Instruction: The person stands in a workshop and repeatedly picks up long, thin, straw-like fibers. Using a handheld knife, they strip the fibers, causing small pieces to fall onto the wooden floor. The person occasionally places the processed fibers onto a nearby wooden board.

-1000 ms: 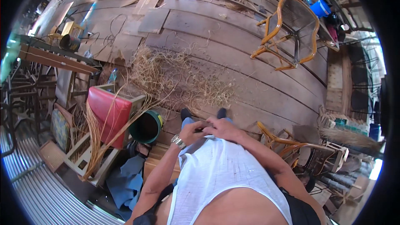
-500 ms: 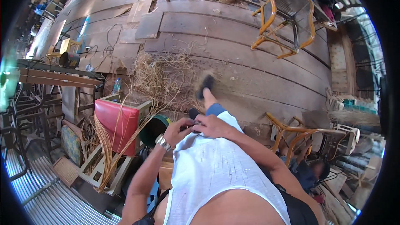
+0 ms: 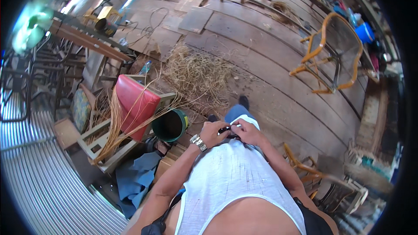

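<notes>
Since a moment ago the raised foot has come down and the view has tipped slightly, so the green bucket now sits closer to the wrist; both hands stay together at the waist. The left hand (image 3: 214, 132), a metal watch (image 3: 198, 142) on its wrist, and the right hand (image 3: 248, 133) close on a small dark object (image 3: 227, 129) held between them just above the white shirt (image 3: 235, 182); what it is, is too small to tell. The step seems to be fiddling with that piece, fingers pinching; the next move likely calls for a fine two-handed grip, not force.

Just left of the hands stands the round green bucket (image 3: 170, 125), smooth plastic, open-mouthed. Beside it leans a red padded cushion (image 3: 133, 105) on a pale wooden frame, with long stiff cane strips (image 3: 114, 124) fanning across it. Farther out, a tangled heap of dry fibre (image 3: 198, 76) lies on the weathered plank floor (image 3: 270, 65). Well beyond stands an orange bent-cane chair frame (image 3: 333, 54).
</notes>
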`<action>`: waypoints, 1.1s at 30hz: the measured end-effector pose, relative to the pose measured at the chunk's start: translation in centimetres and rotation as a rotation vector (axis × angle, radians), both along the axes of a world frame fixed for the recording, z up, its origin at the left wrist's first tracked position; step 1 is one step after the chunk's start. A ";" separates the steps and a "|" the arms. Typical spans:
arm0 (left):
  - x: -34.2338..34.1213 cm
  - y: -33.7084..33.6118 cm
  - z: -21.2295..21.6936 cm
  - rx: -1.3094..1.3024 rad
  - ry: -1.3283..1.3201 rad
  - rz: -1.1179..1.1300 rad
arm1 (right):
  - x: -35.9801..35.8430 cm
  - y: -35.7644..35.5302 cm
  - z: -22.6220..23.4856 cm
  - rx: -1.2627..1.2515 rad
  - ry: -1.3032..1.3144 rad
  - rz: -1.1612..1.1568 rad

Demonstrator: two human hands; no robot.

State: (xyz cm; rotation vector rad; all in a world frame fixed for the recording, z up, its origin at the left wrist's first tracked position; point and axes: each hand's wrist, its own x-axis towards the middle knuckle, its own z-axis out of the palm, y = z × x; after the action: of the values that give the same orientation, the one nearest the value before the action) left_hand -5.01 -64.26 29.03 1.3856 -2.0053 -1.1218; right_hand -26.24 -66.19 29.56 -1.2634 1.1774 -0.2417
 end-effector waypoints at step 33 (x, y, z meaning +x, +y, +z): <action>-13.2 -7.2 -4.6 0.570 0.133 0.580 | -11.4 -16.8 -1.3 0.384 -0.042 0.730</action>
State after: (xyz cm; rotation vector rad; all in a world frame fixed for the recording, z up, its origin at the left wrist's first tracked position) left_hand -18.26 -71.42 24.44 1.9325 -1.0935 -1.4937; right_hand -37.59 -82.99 28.30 -1.2482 0.6218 0.4737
